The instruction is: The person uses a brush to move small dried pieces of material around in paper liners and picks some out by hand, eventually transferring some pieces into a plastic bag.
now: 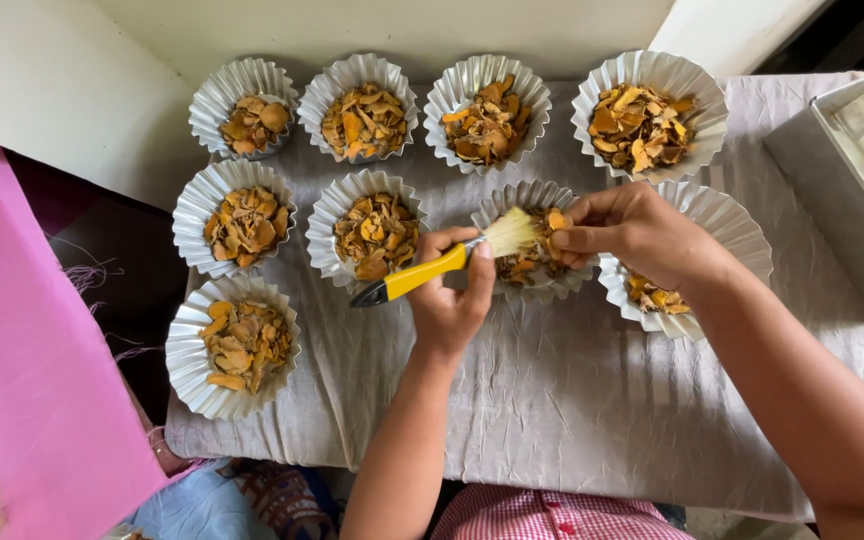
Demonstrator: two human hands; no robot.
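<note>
Wrinkled grey cloth (572, 400) underneath — left hand (449, 300) clamped on yellow-handled bristle brush (442, 265), right hand (632, 232) pinching fluted foil cup of orange dried chips (532, 250); mid-brushing, needs light strokes.

Yellow-handled pastry brush (439, 263), black tip pointing left, pale bristles fanned over a fluted foil cup (529, 245) of orange-brown dried slices in the middle row; cup upright on the cloth, third from left.
</note>
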